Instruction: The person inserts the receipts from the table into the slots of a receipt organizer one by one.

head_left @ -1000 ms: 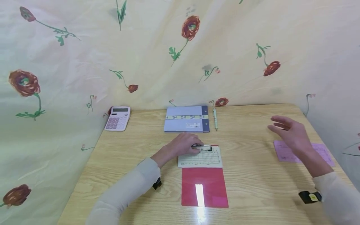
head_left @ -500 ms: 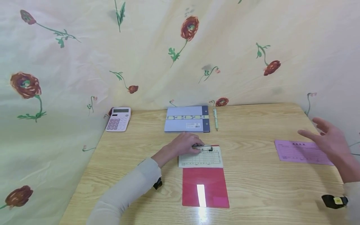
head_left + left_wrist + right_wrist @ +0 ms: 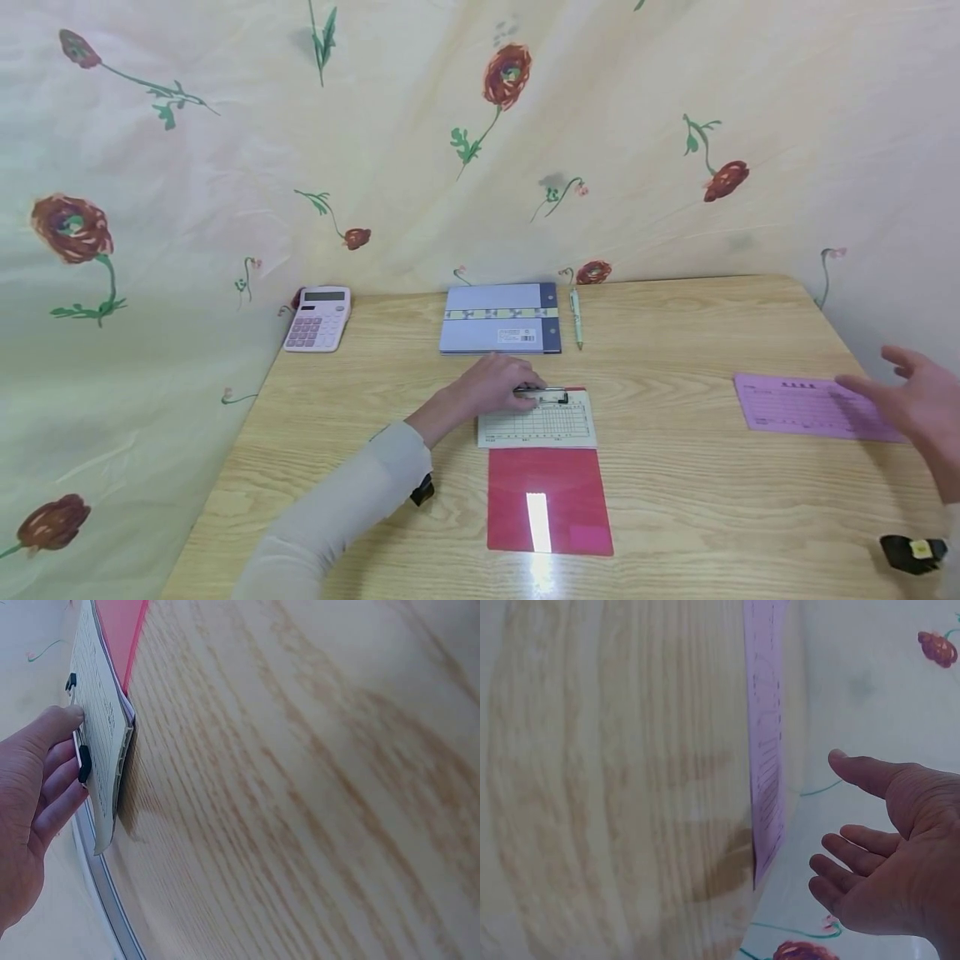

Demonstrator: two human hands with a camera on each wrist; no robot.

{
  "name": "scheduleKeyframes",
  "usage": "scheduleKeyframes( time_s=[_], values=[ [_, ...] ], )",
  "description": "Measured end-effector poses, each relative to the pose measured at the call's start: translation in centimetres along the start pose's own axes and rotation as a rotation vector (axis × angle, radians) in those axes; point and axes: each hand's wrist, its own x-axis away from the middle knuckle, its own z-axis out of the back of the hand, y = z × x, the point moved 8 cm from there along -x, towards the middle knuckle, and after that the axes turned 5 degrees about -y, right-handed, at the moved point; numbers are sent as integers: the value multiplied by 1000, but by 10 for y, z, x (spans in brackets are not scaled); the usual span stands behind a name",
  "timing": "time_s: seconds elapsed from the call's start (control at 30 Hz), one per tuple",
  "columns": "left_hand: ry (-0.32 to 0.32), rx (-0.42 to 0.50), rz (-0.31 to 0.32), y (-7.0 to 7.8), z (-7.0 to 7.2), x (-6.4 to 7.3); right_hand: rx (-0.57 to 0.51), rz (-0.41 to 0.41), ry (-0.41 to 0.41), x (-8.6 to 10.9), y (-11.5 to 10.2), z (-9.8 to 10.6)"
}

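My left hand (image 3: 492, 387) grips the metal clip (image 3: 553, 392) at the top of a red clipboard (image 3: 545, 500), thumb on the near side and fingers behind it. Under the clip lies a pad of printed white forms (image 3: 542, 427), covering the board's upper part. In the left wrist view the pad (image 3: 101, 720) shows its thick edge beside the left hand (image 3: 37, 780). My right hand (image 3: 918, 400) is at the far right, near a purple printed slip (image 3: 813, 406). In the right wrist view that hand (image 3: 892, 855) holds nothing, its thumb and fingers spread apart.
Behind the clipboard lies a blue notebook (image 3: 491, 329) with a patterned band. A pale green pen (image 3: 576, 319) is to its right. A pink calculator (image 3: 318, 319) sits at the table's back left corner. Floral cloth (image 3: 420, 167) hangs behind the wooden table (image 3: 675, 500).
My right hand has moved right from over the purple slip to past its right end, uncovering most of it. The left hand keeps its grip on the clip in the same place.
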Motion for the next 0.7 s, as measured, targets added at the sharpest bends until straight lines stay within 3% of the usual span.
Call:
scheduleKeyframes(
  time_s=[0.43, 0.57, 0.7],
  values=[
    [-9, 0, 0, 0, 0, 0, -25, -121, 0, -34, 72, -13],
    [-6, 4, 0, 1, 0, 0, -21, -98, 9, -30, 68, -15],
    [-9, 6, 3, 1, 1, -1, 11, -82, 18, -18, 49, -11]
  ],
)
